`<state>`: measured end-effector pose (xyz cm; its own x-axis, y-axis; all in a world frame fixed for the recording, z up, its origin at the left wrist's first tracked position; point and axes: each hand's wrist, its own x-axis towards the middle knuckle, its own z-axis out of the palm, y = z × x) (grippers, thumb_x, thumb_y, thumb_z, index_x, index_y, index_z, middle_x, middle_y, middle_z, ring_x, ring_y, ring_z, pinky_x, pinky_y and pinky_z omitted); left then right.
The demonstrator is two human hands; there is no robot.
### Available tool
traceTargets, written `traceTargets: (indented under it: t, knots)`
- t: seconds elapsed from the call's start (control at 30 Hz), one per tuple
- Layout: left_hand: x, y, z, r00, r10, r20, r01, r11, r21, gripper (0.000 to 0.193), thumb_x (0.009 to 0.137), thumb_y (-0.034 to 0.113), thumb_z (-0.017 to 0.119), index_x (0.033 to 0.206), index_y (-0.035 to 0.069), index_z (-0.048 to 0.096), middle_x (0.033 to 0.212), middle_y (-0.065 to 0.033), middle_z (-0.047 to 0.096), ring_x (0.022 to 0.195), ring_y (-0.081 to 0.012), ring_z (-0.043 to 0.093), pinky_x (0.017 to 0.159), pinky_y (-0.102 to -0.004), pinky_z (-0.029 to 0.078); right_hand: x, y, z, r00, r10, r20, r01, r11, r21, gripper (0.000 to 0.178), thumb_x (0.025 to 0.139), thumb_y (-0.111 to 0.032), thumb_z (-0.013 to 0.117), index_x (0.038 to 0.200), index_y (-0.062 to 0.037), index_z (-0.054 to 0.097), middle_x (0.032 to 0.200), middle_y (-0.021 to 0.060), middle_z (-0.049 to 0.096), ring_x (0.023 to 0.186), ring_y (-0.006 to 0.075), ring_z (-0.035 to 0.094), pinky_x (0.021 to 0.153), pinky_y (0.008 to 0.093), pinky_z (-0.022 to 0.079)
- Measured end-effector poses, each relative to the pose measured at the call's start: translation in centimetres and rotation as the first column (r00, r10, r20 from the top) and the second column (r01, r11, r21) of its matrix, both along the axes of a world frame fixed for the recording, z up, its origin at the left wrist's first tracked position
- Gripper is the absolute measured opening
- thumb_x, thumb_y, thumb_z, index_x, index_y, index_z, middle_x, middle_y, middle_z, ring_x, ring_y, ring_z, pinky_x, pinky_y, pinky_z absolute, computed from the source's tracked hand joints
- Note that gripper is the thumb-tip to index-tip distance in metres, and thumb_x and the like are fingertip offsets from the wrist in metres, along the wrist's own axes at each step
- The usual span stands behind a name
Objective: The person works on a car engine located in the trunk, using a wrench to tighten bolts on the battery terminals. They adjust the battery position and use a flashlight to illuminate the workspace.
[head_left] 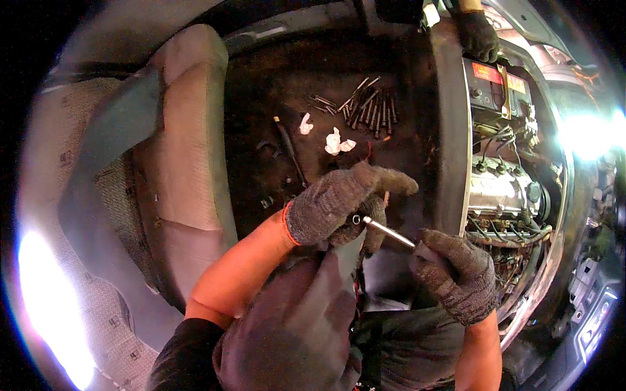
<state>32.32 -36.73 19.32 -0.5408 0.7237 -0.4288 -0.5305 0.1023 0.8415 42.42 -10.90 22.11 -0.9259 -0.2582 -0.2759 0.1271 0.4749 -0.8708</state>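
Right fingers [438,260] grip a silver rod [391,234]; its far tip lies beside the curled left fingers [394,182], their hold unclear.

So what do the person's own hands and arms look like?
The left hand and right hand wear dark grey, knitted-looking gloves. The left glove has a thin orange edge at the wrist. The forearms are bare, and a black sleeve ends near the left elbow.

We see a red label [486,72] and an orange label [515,83] on the black battery [490,103], their print unreadable to us.
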Motion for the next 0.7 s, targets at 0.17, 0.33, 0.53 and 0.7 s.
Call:
traceTargets:
  t: [0.17,0.33,0.53,0.7]
  knots:
    - [-0.5,2.7,-0.6,0.864,-0.297,-0.406,0.232,0.951,-0.203,0.048,0.104,0.044,0.040,0.126,0.007,0.061,0.083,-0.0105,0.070,0.070,-0.0194,0.066,0.063,-0.0323,0.052,0.1,1.0,0.2,0.974,0.131,-0.186,-0.089,0.972,0.220,0.042,0.084,-0.028,0.074,0.124,-0.0183,0.068,0.085,0.0117,0.069,0.068,0.0332,0.068,0.057,0.0418,0.053]
    - [0.9,5.6,-2.6,0.632,-0.425,-0.648,0.126,0.881,-0.455,0.023,0.099,0.031,0.061,0.109,0.012,0.068,0.086,-0.0134,0.070,0.080,-0.0328,0.070,0.069,-0.0417,0.056,0.3,3.2,0.0,0.877,0.333,-0.347,-0.111,0.843,0.527,0.038,0.091,-0.032,0.066,0.127,-0.0197,0.065,0.081,0.0078,0.065,0.063,0.0278,0.066,0.051,0.0428,0.051]
    - [-1.3,11.2,-1.9,0.130,-0.586,-0.799,0.425,0.761,-0.489,0.020,0.098,0.027,0.057,0.107,0.012,0.068,0.094,-0.0108,0.066,0.081,-0.0321,0.068,0.064,-0.0397,0.057,3.7,7.1,-3.5,0.998,-0.007,0.061,0.001,0.994,0.105,0.040,0.089,-0.034,0.072,0.121,-0.0114,0.064,0.097,0.0073,0.073,0.080,0.0286,0.072,0.063,0.0434,0.056]
    - [0.8,13.6,-7.2,0.192,-0.442,-0.876,0.541,0.793,-0.282,0.021,0.094,0.018,0.056,0.110,0.008,0.064,0.097,-0.0147,0.062,0.083,-0.0330,0.067,0.067,-0.0407,0.057,3.0,8.8,-0.5,0.877,0.435,-0.206,-0.162,0.670,0.724,0.039,0.089,-0.036,0.071,0.120,-0.0118,0.065,0.089,0.0118,0.072,0.080,0.0311,0.071,0.061,0.0440,0.055]
